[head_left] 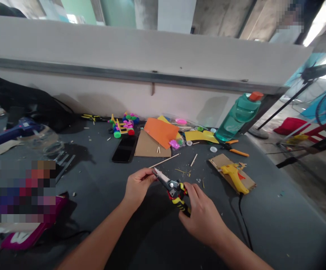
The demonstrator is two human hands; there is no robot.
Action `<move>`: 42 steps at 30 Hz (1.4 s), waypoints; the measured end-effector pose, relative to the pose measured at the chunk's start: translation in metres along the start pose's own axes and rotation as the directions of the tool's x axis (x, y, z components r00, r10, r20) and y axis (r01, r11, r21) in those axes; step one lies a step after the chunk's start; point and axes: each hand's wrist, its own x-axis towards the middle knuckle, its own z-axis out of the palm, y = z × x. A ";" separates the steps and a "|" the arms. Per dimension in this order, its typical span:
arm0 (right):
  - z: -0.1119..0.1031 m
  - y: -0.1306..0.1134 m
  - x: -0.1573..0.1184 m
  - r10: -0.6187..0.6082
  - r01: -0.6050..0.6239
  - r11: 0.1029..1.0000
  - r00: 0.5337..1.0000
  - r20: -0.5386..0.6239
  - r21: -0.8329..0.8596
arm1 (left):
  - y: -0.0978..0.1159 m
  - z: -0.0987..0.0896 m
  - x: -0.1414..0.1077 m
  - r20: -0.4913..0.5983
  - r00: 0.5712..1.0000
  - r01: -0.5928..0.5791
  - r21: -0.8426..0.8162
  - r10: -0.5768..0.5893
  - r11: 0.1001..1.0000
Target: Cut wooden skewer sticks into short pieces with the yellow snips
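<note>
My right hand (201, 212) is wrapped round the black and yellow handles of a pair of cutting pliers (174, 189), whose jaws point up and left. At the jaw tips, my left hand (138, 186) pinches a small piece that its fingers mostly hide; what it is I cannot make out. A thin wooden stick (165, 160) lies just beyond the pliers' tips. Farther off, a cardboard piece (148, 145) rests on the dark table (101, 210) under an orange sheet (162, 131). A short stick (193, 160) lies to its right.
A yellow glue gun (234, 176) sits on cardboard at the right, near orange-handled pliers (237, 150) and a green bottle (237, 118). A black phone (124, 149) and colourful toy parts (123, 125) lie at the back. At the left are a magenta object (36, 228) and a black bag (28, 101).
</note>
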 end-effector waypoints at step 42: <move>0.004 0.007 0.001 0.020 -0.021 0.994 1.000 0.012 0.111 | -0.002 0.004 -0.002 0.210 0.974 0.124 -0.196 -0.082 0.973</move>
